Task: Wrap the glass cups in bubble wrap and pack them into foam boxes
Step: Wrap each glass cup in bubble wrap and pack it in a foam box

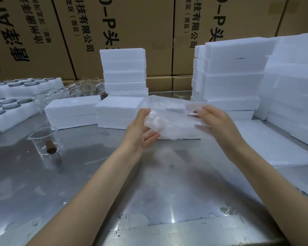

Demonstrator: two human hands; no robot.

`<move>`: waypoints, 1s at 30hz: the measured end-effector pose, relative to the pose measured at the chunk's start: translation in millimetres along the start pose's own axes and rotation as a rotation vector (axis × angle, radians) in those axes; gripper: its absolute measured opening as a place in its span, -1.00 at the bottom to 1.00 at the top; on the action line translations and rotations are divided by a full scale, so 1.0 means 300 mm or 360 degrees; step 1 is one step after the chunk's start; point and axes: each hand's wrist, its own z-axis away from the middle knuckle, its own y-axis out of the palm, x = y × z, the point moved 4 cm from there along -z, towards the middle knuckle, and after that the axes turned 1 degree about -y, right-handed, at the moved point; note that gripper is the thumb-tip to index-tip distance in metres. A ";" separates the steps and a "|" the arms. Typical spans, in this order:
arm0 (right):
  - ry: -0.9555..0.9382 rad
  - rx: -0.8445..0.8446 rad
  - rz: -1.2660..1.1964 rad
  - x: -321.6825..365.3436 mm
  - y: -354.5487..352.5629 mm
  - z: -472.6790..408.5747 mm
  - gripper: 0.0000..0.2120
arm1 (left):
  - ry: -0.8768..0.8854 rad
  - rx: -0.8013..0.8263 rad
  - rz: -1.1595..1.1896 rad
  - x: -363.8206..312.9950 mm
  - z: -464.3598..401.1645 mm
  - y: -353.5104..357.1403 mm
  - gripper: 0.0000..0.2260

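Both my hands hold a bundle of bubble wrap [171,118] above the metal table [114,183], in front of a low foam box [180,137]. My left hand [140,132] cups the bundle's left end, thumb on top and fingers under it. My right hand [215,123] grips its right end, fingers curled over the wrap. Whatever is inside the wrap is blurred and cannot be made out. A glass beaker [43,141] with a brown cork-like piece in it stands to the left. More glass cups [78,91] lie at the back left.
Foam boxes stand stacked at the back centre [124,71] and right [233,75], with single ones [71,110] nearer. White foam trays [9,110] with round holes lie at the far left. A sheet of bubble wrap [167,201] covers the table near me. Cardboard cartons [132,32] form the back wall.
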 end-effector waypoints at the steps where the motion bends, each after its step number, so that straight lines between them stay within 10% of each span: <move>1: -0.0205 -0.0130 0.0061 0.022 -0.014 0.004 -0.80 | -0.0038 -0.0063 0.0092 -0.009 0.001 -0.009 -0.69; 6: -0.0395 -0.0706 0.0134 0.016 -0.064 0.013 -0.76 | -0.0203 -0.0109 0.0482 -0.027 0.010 -0.035 -0.63; 10: 0.0322 -0.0214 -0.0212 -0.067 -0.022 -0.007 -0.27 | -0.0265 0.0024 0.0612 -0.026 0.020 -0.014 -0.39; 15: 0.0354 0.0218 -0.0131 -0.096 0.050 0.008 0.04 | -0.0366 0.0212 0.0598 -0.008 0.037 0.021 -0.32; 24: 0.0155 -0.0171 -0.0424 -0.089 -0.005 -0.022 -0.92 | -0.0414 0.0332 0.0306 0.044 0.059 0.065 -0.15; 30: 0.0074 -0.0353 -0.0452 -0.087 -0.049 -0.028 -0.93 | -0.0432 0.0264 0.0043 0.071 0.048 0.057 -0.18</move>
